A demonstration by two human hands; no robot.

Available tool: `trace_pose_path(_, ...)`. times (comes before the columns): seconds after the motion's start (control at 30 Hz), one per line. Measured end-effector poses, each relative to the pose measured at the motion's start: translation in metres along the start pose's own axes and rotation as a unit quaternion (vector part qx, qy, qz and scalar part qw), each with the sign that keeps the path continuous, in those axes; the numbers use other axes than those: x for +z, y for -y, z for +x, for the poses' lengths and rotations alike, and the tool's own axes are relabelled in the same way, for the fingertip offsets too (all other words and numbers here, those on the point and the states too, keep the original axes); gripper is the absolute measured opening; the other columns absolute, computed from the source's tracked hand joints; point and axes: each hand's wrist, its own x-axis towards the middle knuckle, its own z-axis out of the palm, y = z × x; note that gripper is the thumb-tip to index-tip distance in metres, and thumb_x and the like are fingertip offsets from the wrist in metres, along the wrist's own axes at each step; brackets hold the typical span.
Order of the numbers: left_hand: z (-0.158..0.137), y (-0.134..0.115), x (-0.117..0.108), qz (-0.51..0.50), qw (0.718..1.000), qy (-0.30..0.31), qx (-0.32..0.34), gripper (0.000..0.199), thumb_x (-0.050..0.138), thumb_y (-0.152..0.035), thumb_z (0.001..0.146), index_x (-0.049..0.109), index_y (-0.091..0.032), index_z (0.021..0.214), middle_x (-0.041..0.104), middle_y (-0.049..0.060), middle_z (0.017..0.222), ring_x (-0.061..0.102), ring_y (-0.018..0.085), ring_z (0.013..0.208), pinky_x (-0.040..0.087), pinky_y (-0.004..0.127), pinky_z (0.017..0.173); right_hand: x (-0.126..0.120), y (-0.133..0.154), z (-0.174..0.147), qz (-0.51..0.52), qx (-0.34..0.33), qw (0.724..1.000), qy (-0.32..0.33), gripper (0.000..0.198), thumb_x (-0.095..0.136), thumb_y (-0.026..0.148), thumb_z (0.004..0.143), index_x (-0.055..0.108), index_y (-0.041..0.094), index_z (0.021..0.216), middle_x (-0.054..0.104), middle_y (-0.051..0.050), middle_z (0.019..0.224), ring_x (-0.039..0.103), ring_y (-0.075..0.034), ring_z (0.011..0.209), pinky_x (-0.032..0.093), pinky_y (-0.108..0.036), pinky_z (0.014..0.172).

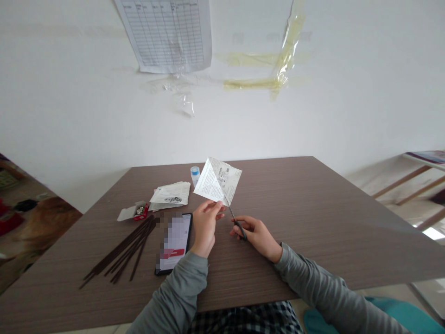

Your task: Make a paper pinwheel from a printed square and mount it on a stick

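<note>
Near the middle of the table, my left hand (205, 222) pinches the lower corner of a printed sheet of paper (219, 180). The sheet is held up and tilted, with a diagonal line running across its face. My right hand (256, 234) is closed round the black handles of a pair of scissors (239, 227). The scissor blades point up and left and reach the paper's lower edge, close to my left fingertips. Whether the blades have cut into the paper I cannot tell.
Left of my hands lie a stack of printed papers (170, 195), a small red box (141, 211) of metal pieces, several dark brown sticks (121, 248) and a phone (175, 246). A small blue-and-white bottle (195, 175) stands behind. The wall (104, 116) borders the table's far edge.
</note>
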Motion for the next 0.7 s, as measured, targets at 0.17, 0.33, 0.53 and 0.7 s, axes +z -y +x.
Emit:
trace_pose_path(0.17, 0.0005, 0.0000, -0.0006, -0.001, 1.000, -0.001, 0.001, 0.057, 0.120, -0.055, 0.056, 0.086, -0.021, 0.086, 0.092, 0.009, 0.088, 0.090, 0.029, 0.082, 0.070, 0.035, 0.069, -0.0003, -0.0029, 0.0016, 0.005, -0.003, 1.000, -0.001, 0.065, 0.113, 0.082, 0.076, 0.096, 0.031, 0.113, 0.094, -0.012, 0.093, 0.084, -0.036, 0.083, 0.076, -0.053, 0.084)
trace_pose_path(0.33, 0.0010, 0.0012, -0.0002, 0.005, 1.000, -0.001, 0.002, 0.055, 0.119, -0.056, 0.060, 0.085, -0.022, 0.087, 0.092, 0.008, 0.088, 0.091, 0.030, 0.083, 0.071, 0.036, 0.070, -0.0009, -0.0039, 0.0018, 0.002, -0.006, 1.000, 0.006, 0.070, 0.114, 0.085, 0.076, 0.097, 0.029, 0.115, 0.094, -0.013, 0.093, 0.085, -0.036, 0.084, 0.078, -0.053, 0.086)
trace_pose_path(0.53, 0.0004, 0.0013, 0.0003, -0.004, 1.000, -0.003, 0.005, 0.054, 0.118, -0.054, 0.058, 0.085, -0.021, 0.085, 0.092, 0.009, 0.087, 0.090, 0.028, 0.081, 0.070, 0.035, 0.068, 0.0001, -0.0015, 0.0008, -0.014, 0.003, 1.000, 0.001, 0.077, 0.111, 0.097, 0.073, 0.098, 0.034, 0.113, 0.095, -0.014, 0.095, 0.089, -0.040, 0.089, 0.078, -0.055, 0.087)
trace_pose_path(0.7, 0.0000, -0.0005, 0.0004, 0.008, 1.000, 0.001, 0.001, 0.052, 0.117, -0.054, 0.061, 0.084, -0.022, 0.086, 0.091, 0.008, 0.087, 0.091, 0.029, 0.083, 0.071, 0.036, 0.070, -0.0003, -0.0015, 0.0014, -0.010, 0.002, 1.000, 0.002, 0.074, 0.113, 0.094, 0.073, 0.098, 0.034, 0.113, 0.094, -0.013, 0.093, 0.088, -0.038, 0.086, 0.078, -0.053, 0.082)
